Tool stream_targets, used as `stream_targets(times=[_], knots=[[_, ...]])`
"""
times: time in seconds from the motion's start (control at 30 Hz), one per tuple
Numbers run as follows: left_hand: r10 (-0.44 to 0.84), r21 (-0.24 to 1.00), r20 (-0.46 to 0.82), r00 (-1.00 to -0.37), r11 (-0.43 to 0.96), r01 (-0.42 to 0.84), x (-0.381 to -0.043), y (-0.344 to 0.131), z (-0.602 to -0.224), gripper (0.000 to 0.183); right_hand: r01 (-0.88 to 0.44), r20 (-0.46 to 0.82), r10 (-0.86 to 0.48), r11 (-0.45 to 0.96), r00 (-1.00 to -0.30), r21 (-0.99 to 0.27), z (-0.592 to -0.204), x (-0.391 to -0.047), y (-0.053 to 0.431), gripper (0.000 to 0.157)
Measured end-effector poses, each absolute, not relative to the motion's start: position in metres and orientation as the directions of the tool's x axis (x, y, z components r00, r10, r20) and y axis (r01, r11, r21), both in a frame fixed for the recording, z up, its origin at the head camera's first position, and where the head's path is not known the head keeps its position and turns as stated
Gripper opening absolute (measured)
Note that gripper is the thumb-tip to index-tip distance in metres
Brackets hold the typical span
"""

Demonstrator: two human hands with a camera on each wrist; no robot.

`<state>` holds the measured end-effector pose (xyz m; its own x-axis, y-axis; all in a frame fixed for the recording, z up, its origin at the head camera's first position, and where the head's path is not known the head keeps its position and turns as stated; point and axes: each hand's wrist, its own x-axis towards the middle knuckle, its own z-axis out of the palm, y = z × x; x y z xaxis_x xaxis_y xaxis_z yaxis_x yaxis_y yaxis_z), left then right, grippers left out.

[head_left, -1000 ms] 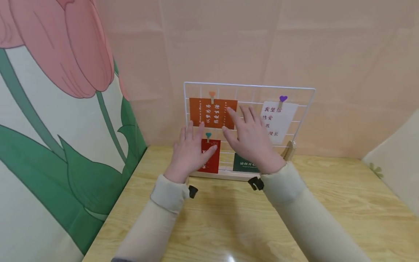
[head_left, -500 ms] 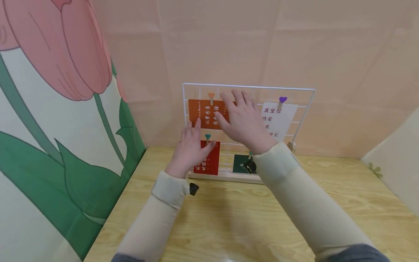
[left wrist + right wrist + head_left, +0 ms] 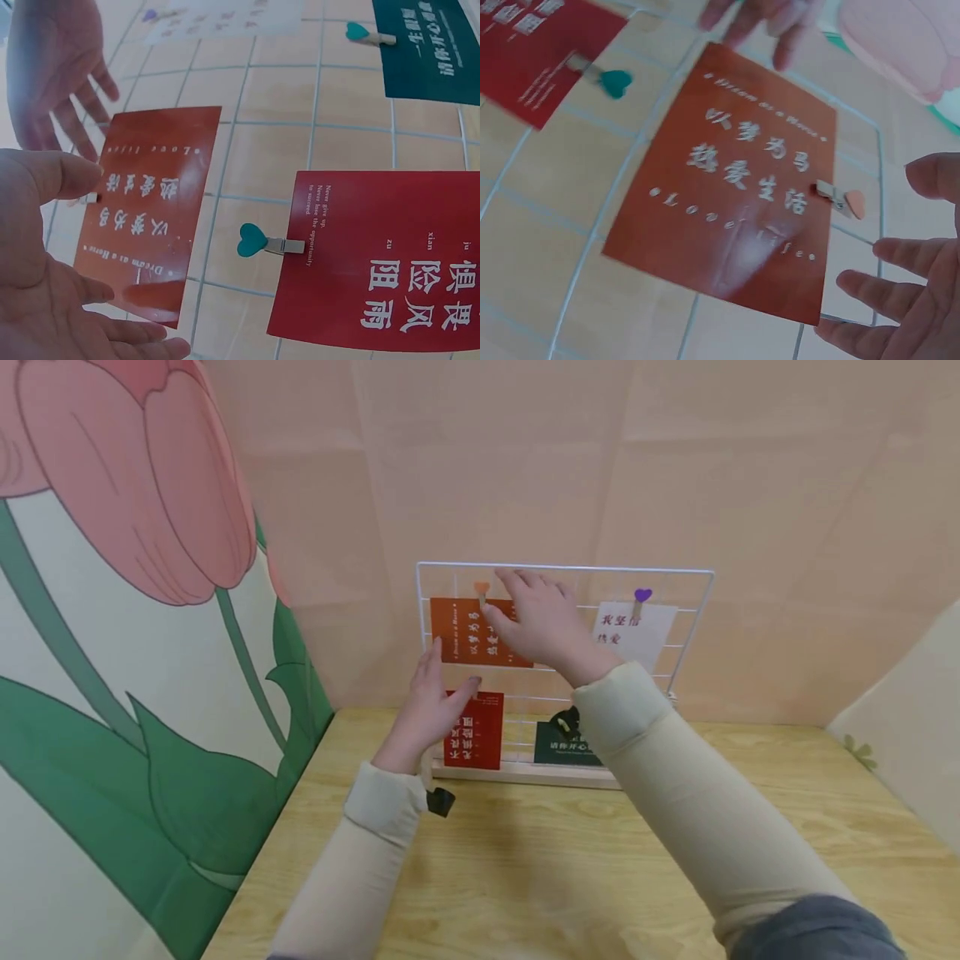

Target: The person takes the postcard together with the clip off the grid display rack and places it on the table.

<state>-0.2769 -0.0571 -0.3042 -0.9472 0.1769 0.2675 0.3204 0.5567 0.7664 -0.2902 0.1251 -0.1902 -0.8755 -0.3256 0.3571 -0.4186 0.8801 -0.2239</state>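
A white wire grid rack stands upright, bearing several clipped cards. The orange card hangs at its upper left from a small clip with an orange heart. My right hand is spread in front of that card's right part, its thumb near the clip; in the right wrist view its fingers surround nothing. Lower left, my left hand extends its fingers at the orange card's lower left edge. Its thumb overlaps the top of the red card, whose teal heart clip shows in the left wrist view.
A white card hangs at the upper right under a purple heart clip. Below it is a green card, partly hidden by my right wrist's black camera mount. The wooden base rests on the wood-grain table.
My right hand has moved up and left, from beside the orange card to in front of it near the orange heart clip. My left hand has shifted slightly left.
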Motion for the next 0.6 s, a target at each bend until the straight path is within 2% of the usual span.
stream_targets(times=[0.13,0.23,0.33,0.47,0.6], knots=[[0.165,0.801,0.276,-0.947,0.505,0.321,-0.2778,-0.0601,-0.3032,0.089,-0.432,0.352,-0.327,0.857,-0.877,-0.281,-0.1842,-0.2919,0.1238,0.063],[0.142,0.824,0.266,-0.953,0.480,0.301,-0.2796,-0.0609,-0.3015,0.088,-0.431,0.338,-0.337,0.865,-0.879,-0.258,-0.1813,-0.2930,0.1229,0.061],[0.107,0.887,0.248,-0.963,0.375,0.270,-0.2813,-0.0615,-0.2997,0.085,-0.424,0.311,-0.341,0.869,-0.887,-0.256,-0.1796,-0.2945,0.1209,0.060],[0.067,0.950,0.223,-0.972,0.210,0.232,-0.2835,-0.0616,-0.2974,0.080,-0.397,0.277,-0.315,0.859,-0.908,-0.322,-0.1795,-0.2954,0.1186,0.059],[0.035,0.960,0.201,-0.979,0.190,0.204,-0.2853,-0.0591,-0.2951,0.076,-0.365,0.269,-0.279,0.856,-0.922,-0.365,-0.1813,-0.2962,0.1167,0.058]])
